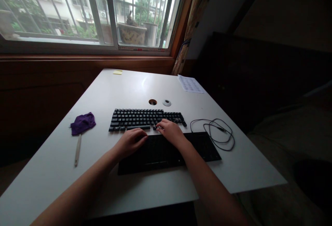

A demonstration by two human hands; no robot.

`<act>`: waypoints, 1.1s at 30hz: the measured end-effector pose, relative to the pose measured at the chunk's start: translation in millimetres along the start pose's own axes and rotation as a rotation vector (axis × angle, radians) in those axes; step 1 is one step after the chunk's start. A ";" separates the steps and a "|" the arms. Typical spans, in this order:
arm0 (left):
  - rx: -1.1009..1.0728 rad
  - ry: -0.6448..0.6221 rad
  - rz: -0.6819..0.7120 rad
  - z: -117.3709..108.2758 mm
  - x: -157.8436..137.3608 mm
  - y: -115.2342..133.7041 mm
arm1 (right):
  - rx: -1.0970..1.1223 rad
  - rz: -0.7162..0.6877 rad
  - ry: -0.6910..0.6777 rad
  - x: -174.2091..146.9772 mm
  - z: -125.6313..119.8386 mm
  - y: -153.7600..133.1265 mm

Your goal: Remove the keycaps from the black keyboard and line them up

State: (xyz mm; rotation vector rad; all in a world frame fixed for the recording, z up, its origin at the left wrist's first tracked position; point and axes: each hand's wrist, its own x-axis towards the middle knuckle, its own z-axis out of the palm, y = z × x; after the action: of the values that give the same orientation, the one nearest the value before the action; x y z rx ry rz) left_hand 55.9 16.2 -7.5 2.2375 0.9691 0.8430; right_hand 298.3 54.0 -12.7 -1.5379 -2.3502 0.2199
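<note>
A black keyboard base (168,151) lies on the white table, its key area dark. Just behind it, black keycaps (135,117) are laid out in rows like a keyboard layout, with a long space bar keycap (138,127) in the front row. My right hand (168,129) reaches over the front row, fingertips pinched at a small keycap (155,128). My left hand (133,140) lies at the base's upper left edge, fingers curled in over it and partly hidden by the hand itself.
A black cable (218,132) is coiled to the right. On the left lies a purple cloth (83,124) over a pale-handled tool (77,150). Farther back are a cable hole (153,102), its round cover (166,103), a printed sheet (190,84) and yellow sticky notes (117,72).
</note>
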 end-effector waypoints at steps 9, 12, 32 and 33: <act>-0.009 -0.007 -0.010 -0.9 -1.1 -0.4 | 0.039 -0.061 0.116 -9.1 0.2 -1.1; -0.010 -0.009 -0.011 -1.2 -1.8 -0.3 | 0.092 -0.145 0.195 -13.1 -1.2 2.0; 0.033 -0.085 0.101 6.4 -10.6 1.2 | 0.006 -0.308 0.119 -18.4 4.5 -1.4; 0.041 -0.086 0.102 6.6 -10.6 1.6 | -0.002 -0.304 0.109 -18.5 5.0 -1.2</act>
State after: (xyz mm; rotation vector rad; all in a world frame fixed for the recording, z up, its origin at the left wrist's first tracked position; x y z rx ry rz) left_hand 55.6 5.5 -14.0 2.3543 0.8458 0.7701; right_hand 302.3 36.9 -20.4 -1.1408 -2.4557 0.0596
